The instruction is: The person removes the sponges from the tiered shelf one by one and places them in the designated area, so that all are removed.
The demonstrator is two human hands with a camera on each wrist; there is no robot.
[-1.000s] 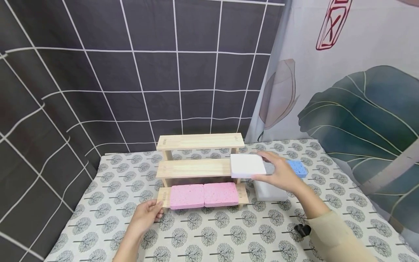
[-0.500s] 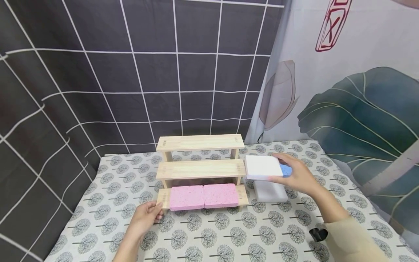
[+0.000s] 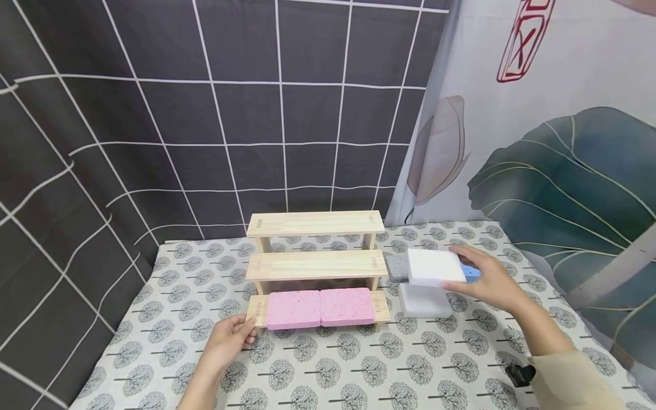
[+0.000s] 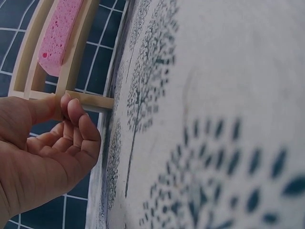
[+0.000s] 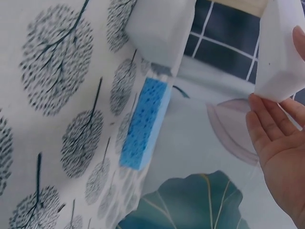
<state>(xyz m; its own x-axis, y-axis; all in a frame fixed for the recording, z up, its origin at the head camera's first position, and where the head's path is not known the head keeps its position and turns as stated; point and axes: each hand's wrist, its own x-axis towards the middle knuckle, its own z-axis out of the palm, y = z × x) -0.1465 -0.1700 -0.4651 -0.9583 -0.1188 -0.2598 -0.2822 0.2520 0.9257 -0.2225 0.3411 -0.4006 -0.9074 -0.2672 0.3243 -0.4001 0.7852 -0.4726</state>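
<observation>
A three-tier wooden rack (image 3: 315,265) stands on the table. Its left lower end is pinched between thumb and fingers of my left hand (image 3: 228,339), also close up in the left wrist view. Two pink sponges, one left (image 3: 293,310) and one right (image 3: 347,307), lie side by side on the lowest tier. To the right of the rack, my right hand (image 3: 487,279) grips a white melamine sponge (image 3: 434,266) by its right end. Behind and below that sponge another white sponge (image 3: 424,302) lies on the cloth, partly overlapped by it in the head view.
A grey sponge (image 3: 396,266) lies between rack and held sponge, partly hidden. A blue sponge (image 5: 145,124) rests on the tree-print cloth (image 3: 328,370) near its back right side. A dark grid curtain (image 3: 312,114) and a leaf-print curtain (image 3: 564,171) stand behind.
My right hand has carried the white sponge rightward, from over the middle tier's right end to beyond the rack, uncovering that end and the grey sponge. My left hand stays put.
</observation>
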